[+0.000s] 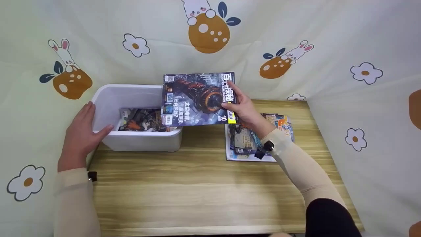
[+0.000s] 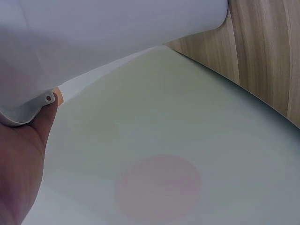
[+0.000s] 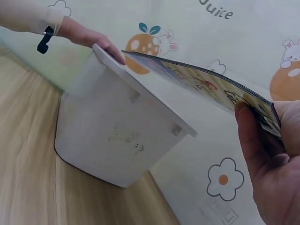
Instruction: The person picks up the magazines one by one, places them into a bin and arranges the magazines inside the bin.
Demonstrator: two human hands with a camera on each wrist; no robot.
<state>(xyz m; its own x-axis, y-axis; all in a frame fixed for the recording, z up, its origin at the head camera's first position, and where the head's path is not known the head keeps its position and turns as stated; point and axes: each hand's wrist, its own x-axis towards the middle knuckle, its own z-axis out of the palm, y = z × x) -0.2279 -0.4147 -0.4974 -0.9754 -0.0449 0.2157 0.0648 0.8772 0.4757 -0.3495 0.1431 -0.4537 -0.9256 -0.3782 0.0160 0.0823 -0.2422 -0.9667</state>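
Observation:
In the head view my right hand (image 1: 245, 105) pinches a magazine (image 1: 194, 98) by its right edge, thumb on the dark cover. The magazine is raised, its left part overlapping the right end of a white plastic bin (image 1: 141, 141). Seen from the right wrist, my right hand (image 3: 276, 154) has the magazine (image 3: 201, 82) nearly edge-on, slanting over the bin (image 3: 117, 117). My left hand (image 1: 82, 131) holds the bin's left rim at the near corner, thumb across the rim. Inside the bin lies another magazine (image 1: 141, 120), partly hidden by the raised one.
Right of the bin, a stack of magazines (image 1: 243, 141) lies on the wooden table (image 1: 197, 191), partly under my right forearm. A patterned cloth (image 1: 158, 62) hangs behind the table and along both sides, close to the bin's left end.

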